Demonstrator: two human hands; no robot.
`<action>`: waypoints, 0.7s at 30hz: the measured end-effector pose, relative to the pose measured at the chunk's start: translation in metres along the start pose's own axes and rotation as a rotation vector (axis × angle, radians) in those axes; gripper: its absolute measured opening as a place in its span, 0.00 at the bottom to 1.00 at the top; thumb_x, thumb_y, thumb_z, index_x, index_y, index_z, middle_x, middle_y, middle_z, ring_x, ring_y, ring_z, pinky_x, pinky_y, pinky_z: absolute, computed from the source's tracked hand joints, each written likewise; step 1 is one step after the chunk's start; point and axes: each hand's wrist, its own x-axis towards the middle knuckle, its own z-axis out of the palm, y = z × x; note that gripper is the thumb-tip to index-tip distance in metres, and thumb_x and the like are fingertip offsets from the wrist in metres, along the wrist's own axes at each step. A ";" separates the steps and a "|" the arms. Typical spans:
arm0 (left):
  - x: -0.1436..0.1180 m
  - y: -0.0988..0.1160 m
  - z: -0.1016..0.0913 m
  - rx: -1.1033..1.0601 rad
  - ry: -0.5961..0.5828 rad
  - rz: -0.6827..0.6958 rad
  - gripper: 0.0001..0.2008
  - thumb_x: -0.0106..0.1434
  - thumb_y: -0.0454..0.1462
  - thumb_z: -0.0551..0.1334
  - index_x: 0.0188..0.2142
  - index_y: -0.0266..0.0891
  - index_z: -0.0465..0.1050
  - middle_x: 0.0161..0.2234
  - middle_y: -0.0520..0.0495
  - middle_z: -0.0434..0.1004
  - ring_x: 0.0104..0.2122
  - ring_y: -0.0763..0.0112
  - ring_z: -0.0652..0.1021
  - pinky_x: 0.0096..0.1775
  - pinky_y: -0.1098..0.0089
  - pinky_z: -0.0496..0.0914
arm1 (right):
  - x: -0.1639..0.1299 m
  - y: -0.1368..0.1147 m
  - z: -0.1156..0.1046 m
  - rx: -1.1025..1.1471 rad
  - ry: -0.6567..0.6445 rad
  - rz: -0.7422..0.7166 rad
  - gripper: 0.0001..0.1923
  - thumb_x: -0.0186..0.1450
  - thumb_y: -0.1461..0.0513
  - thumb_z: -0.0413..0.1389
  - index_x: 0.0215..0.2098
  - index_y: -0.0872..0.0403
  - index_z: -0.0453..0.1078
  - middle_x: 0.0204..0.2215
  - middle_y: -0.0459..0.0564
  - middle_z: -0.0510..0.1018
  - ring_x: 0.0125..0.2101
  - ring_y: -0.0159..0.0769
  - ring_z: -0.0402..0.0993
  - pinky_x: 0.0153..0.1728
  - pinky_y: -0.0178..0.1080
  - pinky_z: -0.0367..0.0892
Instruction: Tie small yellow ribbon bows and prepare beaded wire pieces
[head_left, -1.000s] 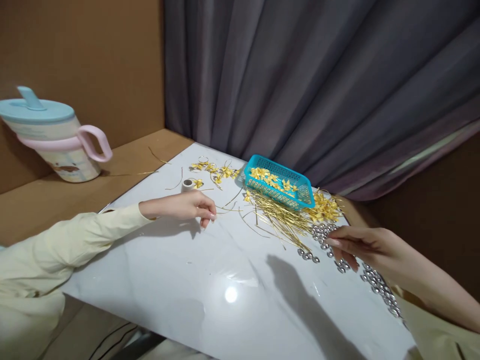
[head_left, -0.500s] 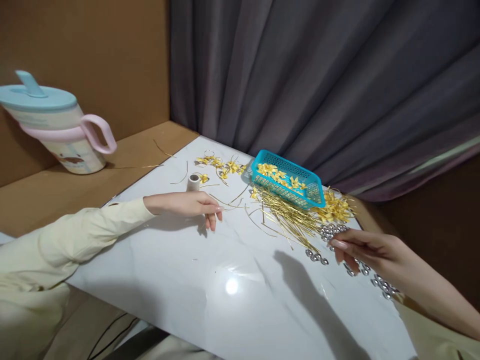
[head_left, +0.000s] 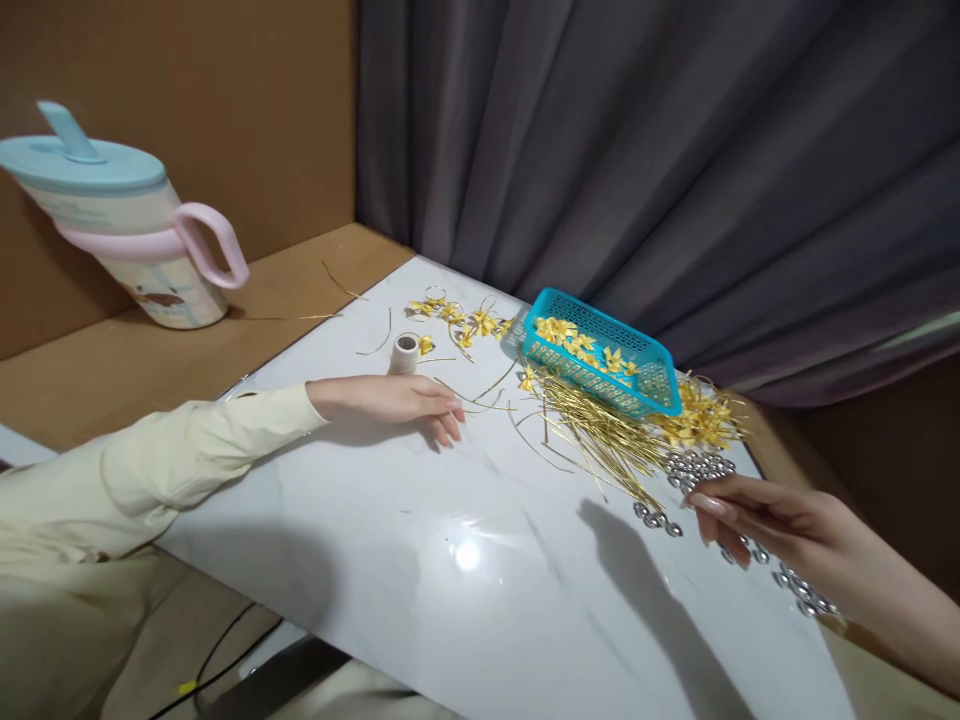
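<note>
My left hand (head_left: 405,400) hovers over the left part of the white marbled board (head_left: 360,560), thumb and forefinger pinched and the other fingers loosely curled. A thin gold twist tie (head_left: 487,408) runs rightward from its fingertips. On the right, my right hand (head_left: 787,520) is closed in a pinch at the edge of a cluster of small silver beads (head_left: 701,467); whatever lies between its fingertips is too small to make out. Beyond it, a bundle of gold twist ties (head_left: 604,430) lies against a blue plastic basket (head_left: 600,375) with yellow bows (head_left: 577,343) in it.
A white spool (head_left: 405,352) stands behind my left hand. Finished-looking yellow bows with gold loops (head_left: 465,318) lie at the back, and more bows (head_left: 697,415) right of the basket. A large lidded cup (head_left: 157,240) stands on the left. A dark curtain (head_left: 600,150) hangs behind.
The view has shifted, so the scene sits further right. My right hand has moved slightly right over the beads. My left hand keeps its place and pinch.
</note>
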 end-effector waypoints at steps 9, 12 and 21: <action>-0.024 0.044 0.012 0.160 0.190 0.085 0.17 0.71 0.42 0.48 0.47 0.37 0.72 0.50 0.46 0.75 0.51 0.68 0.73 0.51 0.71 0.64 | 0.002 0.003 0.002 -0.001 -0.024 0.024 0.24 0.56 0.39 0.54 0.22 0.49 0.73 0.22 0.53 0.74 0.21 0.38 0.67 0.26 0.40 0.67; -0.035 0.052 0.012 0.481 0.442 0.290 0.14 0.69 0.41 0.52 0.43 0.39 0.74 0.42 0.49 0.79 0.45 0.68 0.75 0.47 0.69 0.65 | 0.002 0.001 0.003 0.001 -0.028 0.016 0.24 0.56 0.39 0.54 0.22 0.49 0.73 0.22 0.54 0.74 0.21 0.39 0.67 0.26 0.40 0.67; -0.025 0.028 -0.016 1.286 0.674 0.395 0.18 0.65 0.49 0.57 0.41 0.35 0.71 0.45 0.41 0.75 0.47 0.56 0.72 0.50 0.58 0.61 | 0.000 0.008 0.003 0.036 0.029 0.006 0.26 0.54 0.37 0.54 0.20 0.49 0.73 0.21 0.53 0.73 0.20 0.38 0.65 0.25 0.40 0.65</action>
